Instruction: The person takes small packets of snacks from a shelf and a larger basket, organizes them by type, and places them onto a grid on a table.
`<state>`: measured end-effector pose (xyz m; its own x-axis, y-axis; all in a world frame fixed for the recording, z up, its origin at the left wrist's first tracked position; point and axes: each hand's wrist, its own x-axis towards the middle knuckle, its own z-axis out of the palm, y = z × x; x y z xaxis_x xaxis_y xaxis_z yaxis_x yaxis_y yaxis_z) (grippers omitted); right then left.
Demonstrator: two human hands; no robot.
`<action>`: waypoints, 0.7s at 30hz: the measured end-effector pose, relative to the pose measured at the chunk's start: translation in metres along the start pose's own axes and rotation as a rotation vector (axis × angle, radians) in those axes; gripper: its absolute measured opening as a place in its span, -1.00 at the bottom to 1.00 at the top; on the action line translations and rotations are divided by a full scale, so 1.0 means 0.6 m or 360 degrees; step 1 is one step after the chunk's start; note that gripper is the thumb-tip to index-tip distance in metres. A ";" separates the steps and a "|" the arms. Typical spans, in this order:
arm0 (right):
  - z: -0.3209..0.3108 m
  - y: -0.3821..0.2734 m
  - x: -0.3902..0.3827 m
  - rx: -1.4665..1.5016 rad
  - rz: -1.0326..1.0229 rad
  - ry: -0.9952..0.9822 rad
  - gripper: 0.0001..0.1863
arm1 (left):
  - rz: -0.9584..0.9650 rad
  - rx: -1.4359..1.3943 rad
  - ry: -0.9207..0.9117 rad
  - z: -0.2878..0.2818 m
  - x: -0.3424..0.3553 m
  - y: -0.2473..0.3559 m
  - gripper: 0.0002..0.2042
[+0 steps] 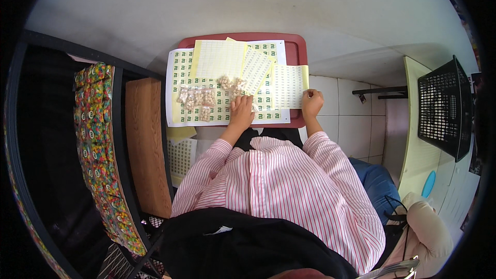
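My left hand (241, 113) rests low over the sheets with its fingers curled. A whitish corner of a small clear bag (254, 107) shows by its thumb side; most of what it holds is hidden. The fingertips of my right hand (312, 102) are pinched on the right edge of a sticker sheet (288, 85) printed with rows of small labels. Left of my left hand lie several small clear bags of pale, round pieces (199, 98). More of these bags (231, 82) sit just beyond its fingers.
A large green-printed sheet (181, 67) covers most of a red plastic table (297, 46) against the wall. Other label sheets (219, 58) overlap it. At left stand a wooden board (147, 144) and hanging colourful packets (98, 150); at right, a black basket (442, 106).
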<state>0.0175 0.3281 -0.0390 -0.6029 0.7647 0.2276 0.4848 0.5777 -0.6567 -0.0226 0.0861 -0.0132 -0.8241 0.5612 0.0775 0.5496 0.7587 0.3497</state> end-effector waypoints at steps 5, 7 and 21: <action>0.014 0.010 -0.002 0.0036 -0.0013 0.0033 -0.89 | -0.0119 0.0038 -0.0118 0.003 -0.006 -0.006 -0.56; 0.016 0.012 -0.005 0.0049 -0.0068 0.0043 -0.89 | -0.0130 0.0018 -0.0140 0.004 -0.010 -0.011 -0.59; -0.002 -0.025 -0.053 0.0174 -0.0017 -0.0592 -0.82 | -0.0771 -0.2357 -0.0106 -0.059 0.033 0.009 -0.71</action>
<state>0.0300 0.2951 -0.0356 -0.8060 0.5913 -0.0281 0.4186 0.5358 -0.7332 -0.0411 0.0894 0.0234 -0.8466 0.4120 -0.3369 -0.4106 -0.1030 0.9060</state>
